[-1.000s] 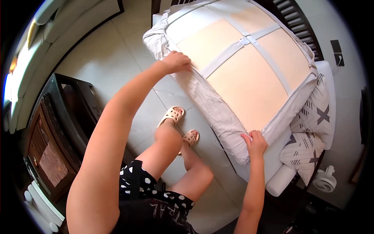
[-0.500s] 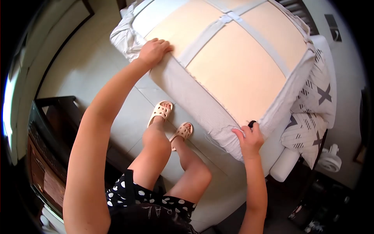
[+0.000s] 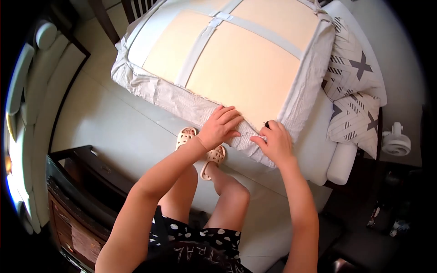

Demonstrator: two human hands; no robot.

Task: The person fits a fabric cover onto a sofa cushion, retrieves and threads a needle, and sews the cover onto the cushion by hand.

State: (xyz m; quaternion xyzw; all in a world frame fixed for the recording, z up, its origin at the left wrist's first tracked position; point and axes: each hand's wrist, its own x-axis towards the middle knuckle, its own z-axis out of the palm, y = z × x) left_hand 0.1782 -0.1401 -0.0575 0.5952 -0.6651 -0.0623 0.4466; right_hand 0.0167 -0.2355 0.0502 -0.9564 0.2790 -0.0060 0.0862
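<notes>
A large upholstered piece lies with its pale orange panel facing up, crossed by grey straps. Around its sides is a crumpled, finely striped cover. My left hand grips the cover's near edge, fingers over the top and thumb on the outer side. Close by, at the near corner, my right hand holds the cover between fingers and thumb. A small black item shows at its fingertips; what it is cannot be made out.
Patterned cushions and a white bolster lie on the light seat at the right. A small white fan stands beyond. Dark wooden furniture is at the lower left, and a pale sofa lines the far left.
My left hand has moved along the cover's edge toward the near corner, close to my right hand. My right hand stays at the corner. The view has shifted.
</notes>
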